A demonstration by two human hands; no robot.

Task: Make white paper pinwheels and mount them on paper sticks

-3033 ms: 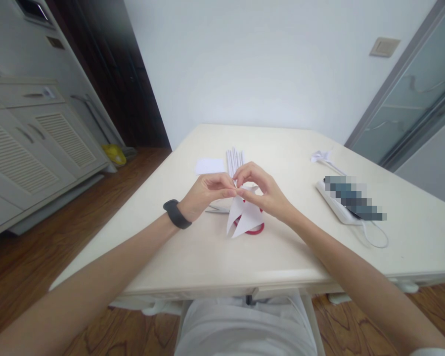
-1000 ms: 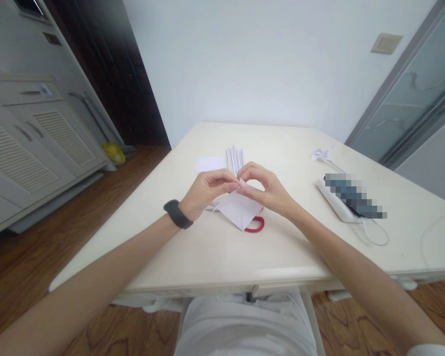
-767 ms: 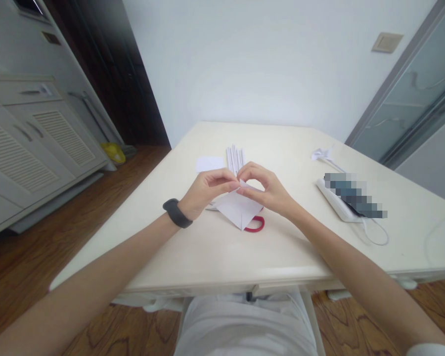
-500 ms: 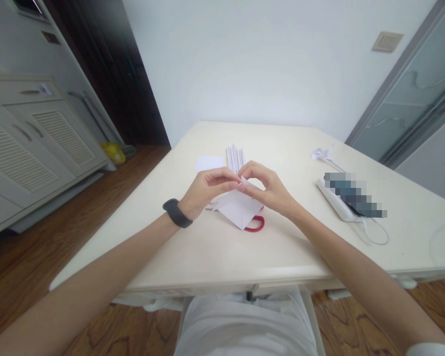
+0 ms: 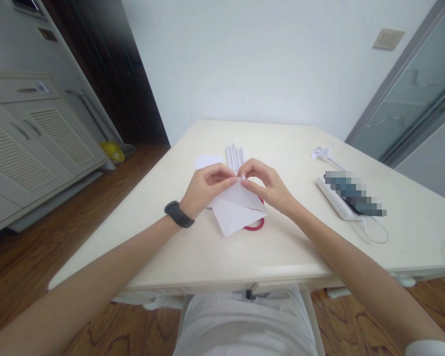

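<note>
Both hands meet above the middle of the counter (image 5: 193, 257), toward its near edge. The left hand (image 5: 204, 187) and the right hand (image 5: 267, 187) each pinch the top corner of a folded white paper (image 5: 236, 212), which hangs down over red-handled scissors (image 5: 255, 226). Rolled paper sticks (image 5: 234, 156) lie just beyond.

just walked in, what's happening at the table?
A person is folding white paper at a cream table. The left hand and right hand pinch its top corner together, fingertips nearly meeting, with the sheet hanging toward the person. A red loop, likely a scissors handle, shows under it. Paper rolls and a flat sheet lie behind the hands; a small folded piece sits far right.
</note>
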